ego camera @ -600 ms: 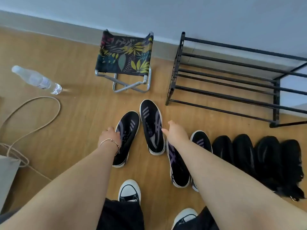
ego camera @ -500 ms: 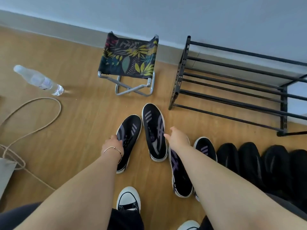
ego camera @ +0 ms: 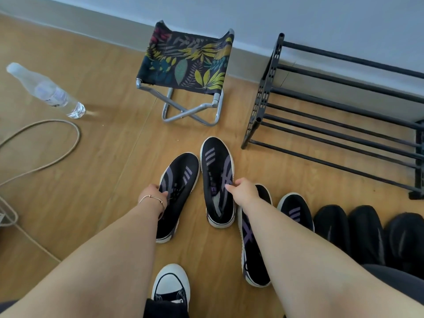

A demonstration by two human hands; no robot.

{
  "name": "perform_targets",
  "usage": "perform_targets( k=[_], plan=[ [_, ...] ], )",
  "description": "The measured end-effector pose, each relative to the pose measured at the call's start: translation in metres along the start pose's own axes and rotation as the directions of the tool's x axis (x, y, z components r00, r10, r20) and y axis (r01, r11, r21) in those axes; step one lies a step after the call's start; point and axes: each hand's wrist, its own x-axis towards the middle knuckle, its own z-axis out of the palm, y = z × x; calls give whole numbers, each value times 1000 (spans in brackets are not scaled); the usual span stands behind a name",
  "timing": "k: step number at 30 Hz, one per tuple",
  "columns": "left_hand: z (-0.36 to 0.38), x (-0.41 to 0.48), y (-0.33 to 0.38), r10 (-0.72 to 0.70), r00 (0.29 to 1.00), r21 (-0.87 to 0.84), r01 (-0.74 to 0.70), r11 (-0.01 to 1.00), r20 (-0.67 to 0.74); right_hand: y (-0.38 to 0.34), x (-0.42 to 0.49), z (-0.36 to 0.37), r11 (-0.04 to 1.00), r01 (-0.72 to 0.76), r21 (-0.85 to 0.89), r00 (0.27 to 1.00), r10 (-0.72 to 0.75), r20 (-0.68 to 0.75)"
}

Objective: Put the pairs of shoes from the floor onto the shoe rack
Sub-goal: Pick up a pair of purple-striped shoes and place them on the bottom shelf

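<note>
Shoes first: my left hand [ego camera: 153, 196] and right hand [ego camera: 243, 191] each pinch the collar of one purple-striped sneaker, left sneaker [ego camera: 177, 193] and right sneaker [ego camera: 218, 180], on the floor [ego camera: 103, 168], seemingly ready for lifting together onto the bare shoe rack [ego camera: 332, 125] nearby.

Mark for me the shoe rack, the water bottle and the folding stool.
shoe rack [ego camera: 344, 143]: head view, on a front rail.
water bottle [ego camera: 49, 92]: head view, on its label.
folding stool [ego camera: 190, 63]: head view, on the leaf-print fabric seat.
</note>
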Motion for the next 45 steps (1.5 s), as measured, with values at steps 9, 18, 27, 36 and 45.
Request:
perform_targets(
  k=[9,18,27,36,45],
  plan=[
    [6,-14,7,-67,993,-202,86,976,101,1,18,14,1000,12,24,996,-14,89],
    [11,-16,7,-169,965,-532,252,808,201,5,25,-17,985,-111,135,973,80,217],
    [24,-76,33,-93,946,-611,273,743,310,10,3,-108,984,-118,132,933,64,354],
    [37,-120,48,-50,953,-583,223,782,297,55,-13,-125,989,-102,111,943,61,328],
    [53,-114,108,148,943,-583,57,811,298,103,-25,-167,934,-120,336,976,50,211]
  ],
)
